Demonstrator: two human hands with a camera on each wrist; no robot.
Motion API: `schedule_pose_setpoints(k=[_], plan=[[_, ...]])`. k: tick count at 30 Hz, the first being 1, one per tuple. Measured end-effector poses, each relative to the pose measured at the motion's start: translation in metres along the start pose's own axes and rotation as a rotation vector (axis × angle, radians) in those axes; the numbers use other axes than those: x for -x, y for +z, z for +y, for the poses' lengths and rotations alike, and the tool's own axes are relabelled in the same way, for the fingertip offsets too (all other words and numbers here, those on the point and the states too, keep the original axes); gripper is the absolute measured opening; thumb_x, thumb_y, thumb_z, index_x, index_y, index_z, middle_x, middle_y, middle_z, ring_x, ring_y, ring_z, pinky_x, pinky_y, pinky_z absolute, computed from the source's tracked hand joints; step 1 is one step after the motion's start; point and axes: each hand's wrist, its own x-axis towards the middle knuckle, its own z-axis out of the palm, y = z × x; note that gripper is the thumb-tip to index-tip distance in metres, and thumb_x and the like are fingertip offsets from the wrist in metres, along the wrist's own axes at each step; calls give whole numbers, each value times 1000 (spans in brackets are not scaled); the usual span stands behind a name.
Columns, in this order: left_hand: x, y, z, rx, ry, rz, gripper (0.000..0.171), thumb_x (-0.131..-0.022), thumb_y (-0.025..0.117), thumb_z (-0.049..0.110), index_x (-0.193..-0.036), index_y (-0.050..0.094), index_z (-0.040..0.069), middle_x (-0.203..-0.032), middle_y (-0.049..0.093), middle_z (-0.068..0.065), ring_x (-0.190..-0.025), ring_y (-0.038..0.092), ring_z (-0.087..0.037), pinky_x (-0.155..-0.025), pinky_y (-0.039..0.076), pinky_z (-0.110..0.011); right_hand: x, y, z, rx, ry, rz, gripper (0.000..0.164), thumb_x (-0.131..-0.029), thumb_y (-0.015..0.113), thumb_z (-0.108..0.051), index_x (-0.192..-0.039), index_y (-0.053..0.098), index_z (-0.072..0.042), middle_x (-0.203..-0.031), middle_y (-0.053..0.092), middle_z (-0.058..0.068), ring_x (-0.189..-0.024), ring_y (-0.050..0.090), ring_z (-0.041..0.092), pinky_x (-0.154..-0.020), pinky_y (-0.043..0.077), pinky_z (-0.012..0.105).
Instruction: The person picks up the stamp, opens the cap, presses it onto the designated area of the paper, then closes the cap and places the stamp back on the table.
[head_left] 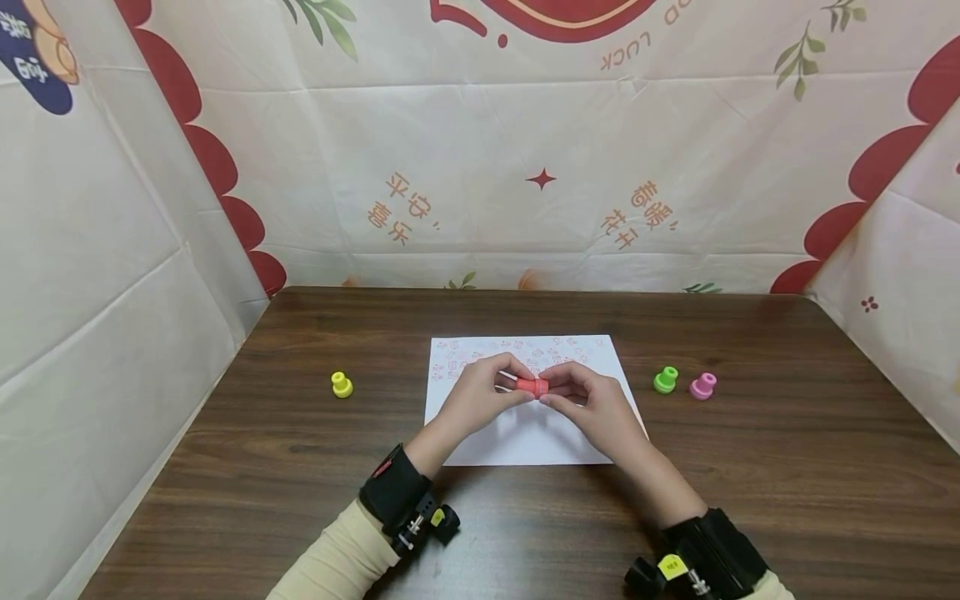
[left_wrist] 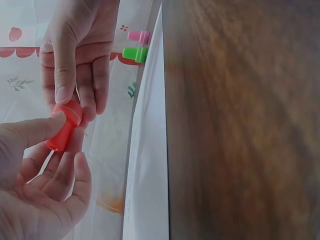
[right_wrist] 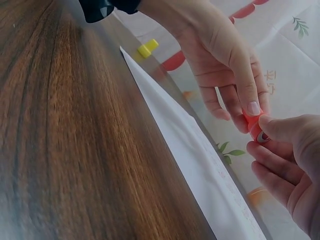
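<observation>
A small red toy stamp [head_left: 534, 387] is held in the air above a white sheet of paper [head_left: 495, 446], between both hands. With thumb and fingers, my left hand [head_left: 483, 396] pinches its narrower handle part [left_wrist: 59, 140]. The right hand [head_left: 596, 408] pinches the wider end from the other side. In the right wrist view, a pale and dark round face shows at the end of the stamp [right_wrist: 261, 131]. Rows of small red printed marks run along the far part of the paper, partly hidden by the hands.
A yellow stamp [head_left: 342, 385] stands to the left of the paper on the brown wooden table [head_left: 300, 500]. On the right stand a green stamp [head_left: 665, 381] and a pink stamp [head_left: 703, 386], side by side. A printed white cloth [head_left: 480, 208] hangs behind the table.
</observation>
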Motion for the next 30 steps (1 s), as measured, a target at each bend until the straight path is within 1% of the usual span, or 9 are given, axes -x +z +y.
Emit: schedule_pose_setpoints(k=[3,7,9,15,21,28,30], plan=[[1,0,0,-18,0,13,16,-87,78,14,-101,70,12,-106,73,-5,-96,73,-21,-76,56,-26,0,2,-1,-26,3,17,28,-83,78,-4,-110,68,-4,-101,74,13,-88,72,8,-80,56,14],[3,0,-1,-56,19,27,17,-86,79,15,-101,71,13,-104,73,-3,-95,72,-19,-78,57,-27,1,4,-2,-41,17,39,28,-82,78,-4,-109,68,-4,-102,75,13,-87,72,5,-79,57,15],[4,-1,-1,-66,31,24,17,-86,78,16,-101,71,14,-104,73,-3,-95,72,-19,-78,58,-26,3,5,-4,-39,29,41,29,-83,78,-5,-109,68,-4,-102,75,13,-87,72,7,-79,57,15],[7,-3,0,-47,53,-4,18,-88,77,15,-103,69,12,-105,72,-3,-96,71,-17,-81,58,-26,6,7,-4,-52,22,34,29,-84,78,-6,-111,67,-3,-102,74,15,-87,71,4,-79,57,15],[7,-4,1,-48,71,-11,19,-87,77,13,-105,69,11,-105,72,-3,-96,72,-17,-85,58,-27,7,8,-3,-73,4,31,30,-85,77,-6,-112,67,-2,-105,73,16,-89,72,7,-78,58,17],[7,-7,3,-41,76,-19,20,-88,76,11,-106,68,11,-109,72,-5,-96,73,-20,-75,57,-24,7,5,-4,-72,-10,26,30,-85,77,-6,-114,67,-4,-105,73,14,-88,70,3,-79,57,16],[8,-8,4,-37,78,-19,21,-88,76,12,-107,68,11,-109,72,-5,-96,73,-20,-75,57,-24,7,5,-4,-77,-12,26,30,-85,77,-6,-114,67,-4,-105,73,13,-88,69,2,-79,57,16]])
